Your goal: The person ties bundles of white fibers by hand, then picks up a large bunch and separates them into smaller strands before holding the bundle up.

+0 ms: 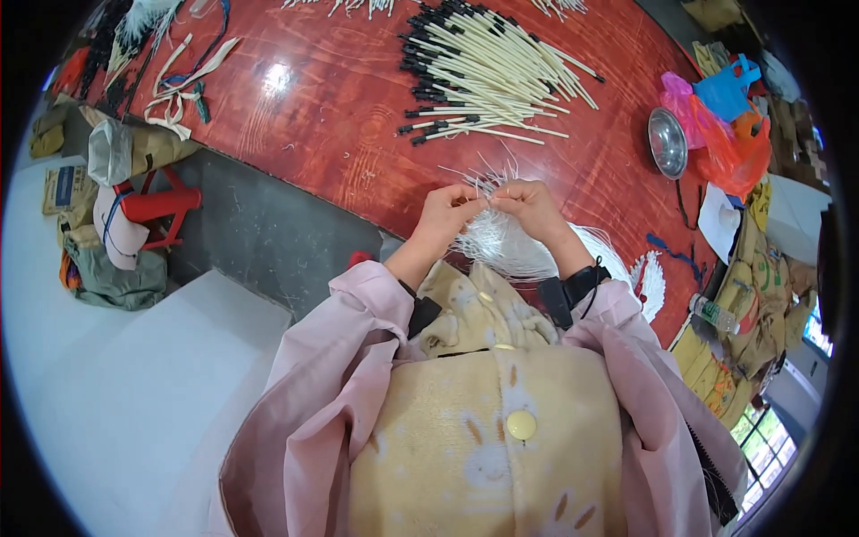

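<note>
At the table's near edge my left hand (pixel 443 217) and my right hand (pixel 537 212) meet fingertip to fingertip, both closed in a pinch. Thin white strands (pixel 506 246) fan out around and below the fingers, and a few loose ends stick up beyond them. Exactly which strands sit between the fingertips is too small to make out. More of the white bundle (pixel 595 248) spreads on the table past my right wrist. Beyond my hands lies a large pile of cream-coloured sticks (pixel 501 76) with black ends.
The red table (pixel 331 116) carries a metal bowl (pixel 667 143), plastic bags (pixel 734 148) and a plastic bottle (pixel 713 313) along its right side. White and blue strips (pixel 183 89) lie at the far left. A red stool (pixel 165 206) stands on the floor, beside a white surface (pixel 179 358).
</note>
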